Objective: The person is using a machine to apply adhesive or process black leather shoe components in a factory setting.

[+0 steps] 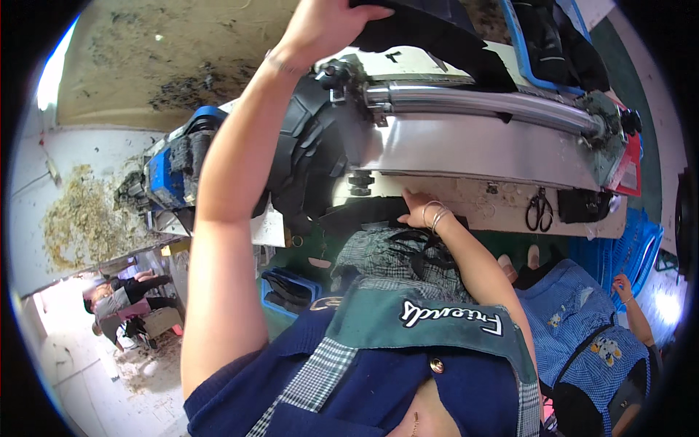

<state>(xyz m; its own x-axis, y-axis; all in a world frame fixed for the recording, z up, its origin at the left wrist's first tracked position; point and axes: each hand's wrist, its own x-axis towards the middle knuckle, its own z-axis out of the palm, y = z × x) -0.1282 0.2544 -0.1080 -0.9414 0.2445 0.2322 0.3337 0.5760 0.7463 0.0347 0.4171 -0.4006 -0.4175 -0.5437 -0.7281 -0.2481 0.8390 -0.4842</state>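
Observation:
My left arm reaches far up across the machine. At the top edge my left hand (326,29) is closed on a black sheet piece (419,28), its thumb lying over it; the other fingers are partly cut off by the frame. Below it, the machine's shiny metal rollers (480,100) run crosswise above a smooth steel plate (466,146). My right hand (424,213), wearing bracelets, is at the near table edge with thumb and forefinger apart. It is beside another black piece (364,211) lying along that edge; whether it touches that piece I cannot tell.
Black scissors (539,210) lie on the table right of my right hand. More black pieces (306,146) are heaped left of the rollers. A blue crate (524,44) holds black pieces. A co-worker in blue (575,320) is close on my right; another person (127,295) is far left.

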